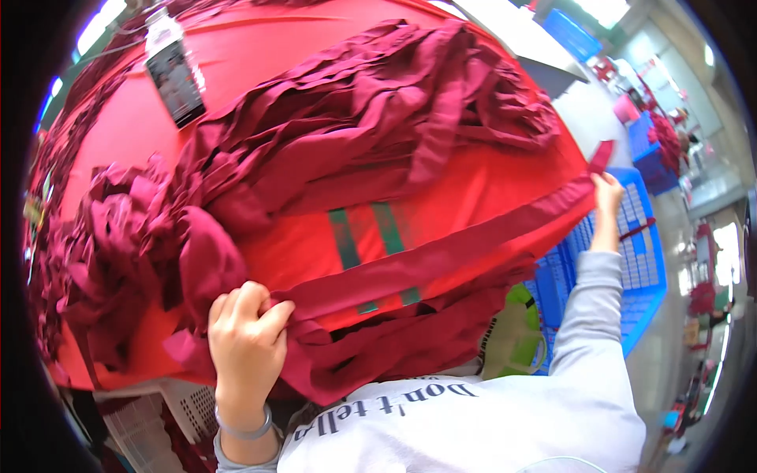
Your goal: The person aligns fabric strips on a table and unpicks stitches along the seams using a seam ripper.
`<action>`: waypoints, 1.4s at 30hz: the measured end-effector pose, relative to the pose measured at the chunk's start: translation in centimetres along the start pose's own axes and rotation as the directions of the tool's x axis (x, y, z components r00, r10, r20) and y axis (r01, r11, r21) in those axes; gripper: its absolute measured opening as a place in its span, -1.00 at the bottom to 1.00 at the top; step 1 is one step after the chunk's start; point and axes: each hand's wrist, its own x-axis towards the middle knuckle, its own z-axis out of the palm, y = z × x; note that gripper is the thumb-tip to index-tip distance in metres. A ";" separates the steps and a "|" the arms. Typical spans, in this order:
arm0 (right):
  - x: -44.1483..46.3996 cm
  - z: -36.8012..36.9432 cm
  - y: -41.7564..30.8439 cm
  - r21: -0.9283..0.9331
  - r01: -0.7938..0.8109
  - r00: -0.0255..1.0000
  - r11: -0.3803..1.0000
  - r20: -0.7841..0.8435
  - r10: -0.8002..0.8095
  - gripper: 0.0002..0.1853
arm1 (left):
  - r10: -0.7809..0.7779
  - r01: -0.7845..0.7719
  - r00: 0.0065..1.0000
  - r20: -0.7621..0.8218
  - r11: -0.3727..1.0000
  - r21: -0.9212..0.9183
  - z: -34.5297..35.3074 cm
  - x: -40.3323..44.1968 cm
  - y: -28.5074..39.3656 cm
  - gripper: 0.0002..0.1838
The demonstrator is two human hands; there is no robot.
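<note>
Cloth strip (449,251), dark red, stretched at a slant over a red-covered table (520,175), between the person's two hands. The left hand (248,339) is clenched around the near end, thumb bent against the curled fingers; a grey band (244,428) circles its wrist. The right hand (607,194) grips the strip near its far end, beyond the table's right edge, and a short tail of cloth projects past the fingers. Two green stripes (388,227) on the table pass beneath the strip and show on either side of it. Beyond lies a large heap of dark red cloth (355,126); a looser tangle (118,244) lies to the left. More dark red lengths (394,340) lie between the strip and the person's body. A bottle (175,79) with a dark label is behind the heap. At right, below the right hand, is a blue basket (643,296).
</note>
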 end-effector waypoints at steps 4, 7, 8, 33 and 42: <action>-1.9 0.0 -0.7 -0.446 -0.008 1.000 0.895 -0.022 -0.001 -0.73 | -0.031 0.030 0.999 0.017 0.999 0.042 0.1 0.0 0.5 -0.79; -1.9 -0.5 0.2 -0.304 -0.144 0.989 0.942 -0.084 0.124 -0.72 | -0.064 0.063 0.997 0.033 0.998 0.018 0.4 -0.1 0.6 -0.78; -1.8 -0.6 0.4 -0.307 -0.158 0.986 0.938 -0.096 0.135 -0.71 | -0.075 0.074 0.997 0.034 0.997 0.018 0.3 0.0 0.6 -0.78; -32.4 1.2 -30.2 0.349 0.600 0.321 0.720 0.719 -0.617 -0.59 | 0.099 -0.093 0.981 0.169 0.995 -0.043 5.4 -0.1 6.8 -0.43; -34.3 1.0 -31.4 0.101 0.705 0.404 0.702 0.756 -0.515 -0.63 | 0.061 -0.059 0.995 0.080 0.998 -0.032 6.1 0.0 7.1 -0.41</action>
